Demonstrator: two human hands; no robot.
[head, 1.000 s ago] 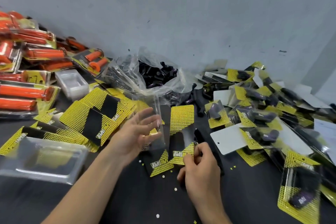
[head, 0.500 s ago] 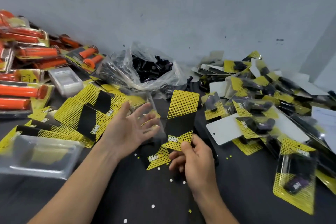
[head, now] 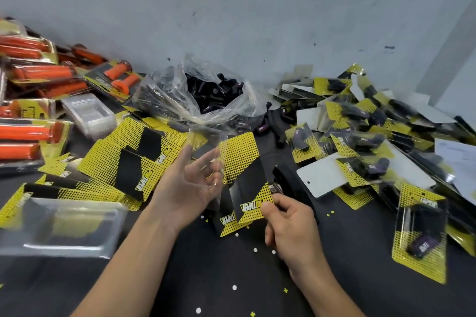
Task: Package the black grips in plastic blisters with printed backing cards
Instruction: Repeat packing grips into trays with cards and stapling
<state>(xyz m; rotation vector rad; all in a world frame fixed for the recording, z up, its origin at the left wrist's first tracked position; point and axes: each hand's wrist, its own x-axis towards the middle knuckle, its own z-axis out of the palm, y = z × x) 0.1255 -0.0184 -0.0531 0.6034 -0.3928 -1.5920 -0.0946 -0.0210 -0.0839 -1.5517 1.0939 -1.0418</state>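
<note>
Right hand (head: 288,224) pinches the card (head: 244,177) by its lower edge; thin, light, bendable. Left hand (head: 188,185), fingers spread, holds the clear blister (head: 206,147): flimsy, slippery, best gripped by its rim.

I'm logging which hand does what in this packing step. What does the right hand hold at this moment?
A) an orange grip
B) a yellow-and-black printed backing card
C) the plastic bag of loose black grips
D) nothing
B: the right hand pinches the lower corner of a yellow-and-black printed backing card, raised off the table beside the clear plastic blister in the left hand.
</note>
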